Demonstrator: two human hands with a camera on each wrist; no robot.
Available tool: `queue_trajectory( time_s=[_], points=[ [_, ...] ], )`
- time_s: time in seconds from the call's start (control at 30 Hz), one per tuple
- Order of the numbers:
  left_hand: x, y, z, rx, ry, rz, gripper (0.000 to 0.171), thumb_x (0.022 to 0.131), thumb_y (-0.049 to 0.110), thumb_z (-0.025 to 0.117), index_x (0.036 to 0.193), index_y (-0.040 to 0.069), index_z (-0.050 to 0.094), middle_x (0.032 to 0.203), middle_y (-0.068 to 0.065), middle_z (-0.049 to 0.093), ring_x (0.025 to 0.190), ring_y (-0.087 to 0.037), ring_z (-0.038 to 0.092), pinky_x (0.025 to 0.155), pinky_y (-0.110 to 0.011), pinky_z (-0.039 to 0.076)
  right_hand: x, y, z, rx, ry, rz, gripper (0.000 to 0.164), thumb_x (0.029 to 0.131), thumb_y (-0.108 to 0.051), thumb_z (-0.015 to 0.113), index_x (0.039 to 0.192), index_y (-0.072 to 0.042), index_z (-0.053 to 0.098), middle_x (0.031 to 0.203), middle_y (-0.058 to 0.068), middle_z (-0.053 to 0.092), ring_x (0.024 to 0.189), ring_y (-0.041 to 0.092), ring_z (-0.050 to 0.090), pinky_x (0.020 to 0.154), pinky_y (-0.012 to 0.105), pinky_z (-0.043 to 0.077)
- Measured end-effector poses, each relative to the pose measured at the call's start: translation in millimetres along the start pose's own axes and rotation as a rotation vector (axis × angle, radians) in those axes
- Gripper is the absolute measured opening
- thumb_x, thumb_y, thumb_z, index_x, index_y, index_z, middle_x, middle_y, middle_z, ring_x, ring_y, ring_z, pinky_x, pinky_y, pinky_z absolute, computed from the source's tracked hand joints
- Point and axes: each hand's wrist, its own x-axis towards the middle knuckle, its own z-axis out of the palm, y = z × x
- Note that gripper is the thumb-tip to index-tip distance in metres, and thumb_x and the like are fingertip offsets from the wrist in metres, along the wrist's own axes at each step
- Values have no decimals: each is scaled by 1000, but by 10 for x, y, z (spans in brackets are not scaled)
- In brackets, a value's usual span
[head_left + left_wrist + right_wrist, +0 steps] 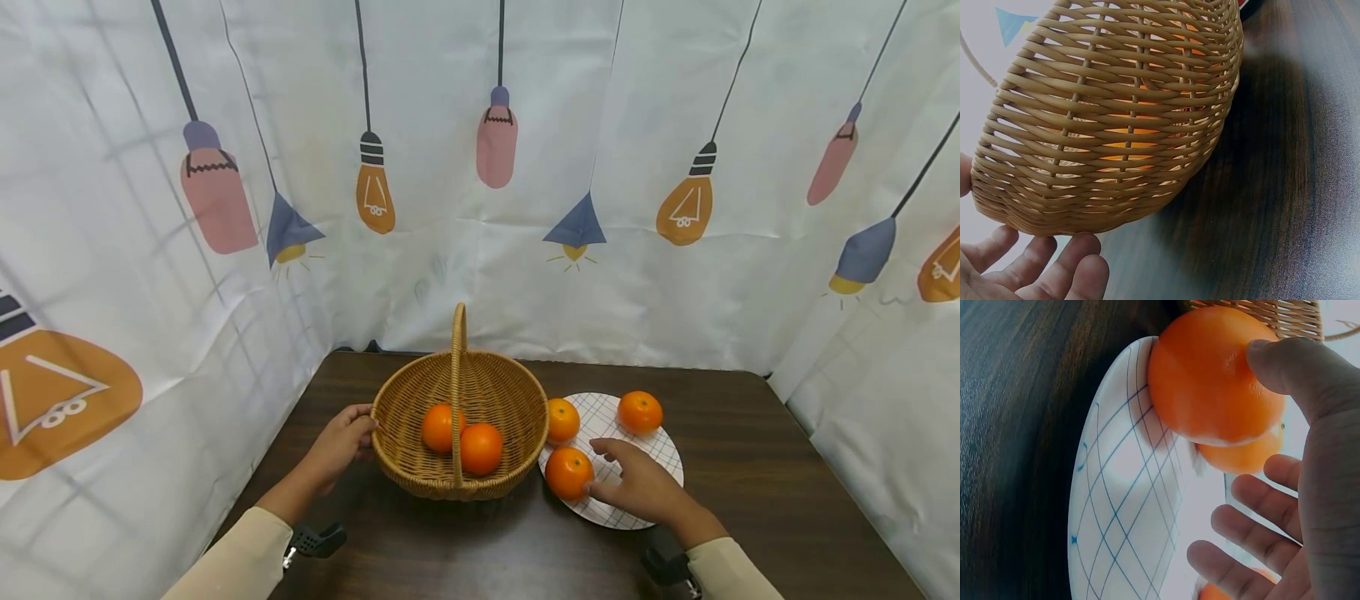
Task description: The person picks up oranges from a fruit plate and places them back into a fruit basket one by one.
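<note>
While the left hand grips the left edge of a wicker basket, the right hand extends over a white plate, its thumb against the lower plate orange and its other fingers loosely extended. The basket stands at the centre of the head view, a tall handle arching across it, and contains two oranges: the left basket orange and, lower and to its right, the right basket orange. The plate, right of centre, bears three more: the lower plate orange, the upper left plate orange beside the basket's rim, and the upper right plate orange. Basket and plate rest on a dark wood-grain table. The plate carries a printed grid of lines; the white sheet behind bears pictures of hanging lamps, among them an orange bulb at upper left of centre.

The left wrist view adds the basket's outer weave, orange colour showing through the gaps, with the thumb at the left edge of the frame and fingertips beneath the basket at lower left. The right wrist view shows the plate's lines as blue and the four fingers clear of the orange that the thumb touches.
</note>
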Motion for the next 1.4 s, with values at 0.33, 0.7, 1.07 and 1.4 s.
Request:
queue_trajectory(
  time_s=[0.33, 0.7, 1.07, 1.4],
  points=[
    [17, -8, -8, -2, 0, -3, 52, 104, 18, 49, 148, -8, 37, 131, -27, 55, 106, -33, 64, 79, -45, 57, 31, -65, 71, -2, -11, -23, 77, 80, -49, 84, 139, -5, 60, 137, 6, 62, 123, 30, 59, 101, 54, 48],
    [37, -18, -17, 7, -4, -12, 54, 105, 20, 49, 149, -8, 36, 134, -28, 54, 107, -33, 64, 82, -48, 57, 59, -129, 89, -25, -48, -22, 84, 76, -54, 85, 141, -8, 59, 139, 7, 61, 124, 30, 58, 101, 56, 47],
    [48, -60, -10, 8, -3, -17, 53, 105, 20, 48, 148, -8, 37, 134, -29, 54, 111, -37, 63, 84, -51, 56, 59, -129, 98, -34, -45, -15, 78, 77, -53, 85, 138, -11, 61, 125, 3, 66, 109, 25, 63, 90, 51, 52],
    [29, -61, -11, 1, 1, -18, 53, 105, 20, 48, 148, -8, 36, 134, -29, 54, 110, -38, 63, 86, -55, 55, 49, -123, 101, -15, -43, 2, 80, 79, -50, 84, 143, -11, 56, 128, 2, 64, 107, 21, 62, 83, 41, 54]
  ],
)
